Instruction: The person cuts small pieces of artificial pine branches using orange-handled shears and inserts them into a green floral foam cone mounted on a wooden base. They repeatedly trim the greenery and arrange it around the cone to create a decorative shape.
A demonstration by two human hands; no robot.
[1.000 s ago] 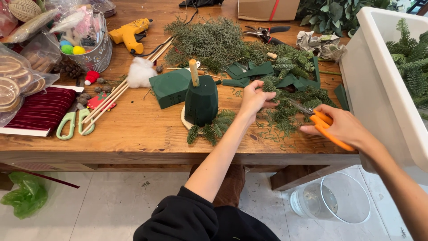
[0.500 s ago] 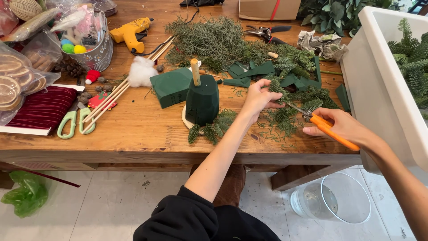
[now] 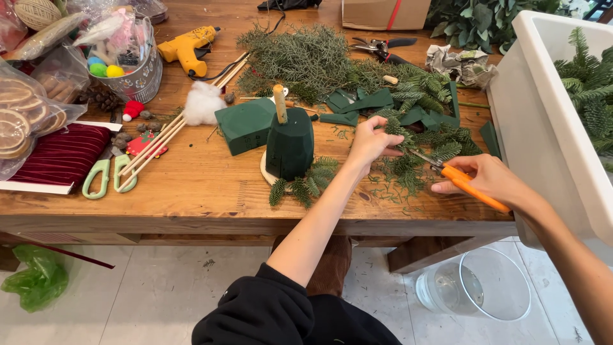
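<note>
left hand pinching fir sprig | right hand gripping orange scissors

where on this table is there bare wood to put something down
Bare wood runs along the table front edge, between the green-handled scissors and the dark green foam cone. Crowded: left side with bags and metal pail; fir cuttings around both hands.

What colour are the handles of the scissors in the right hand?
Orange, seen in the head view: scissors, right hand.
</note>
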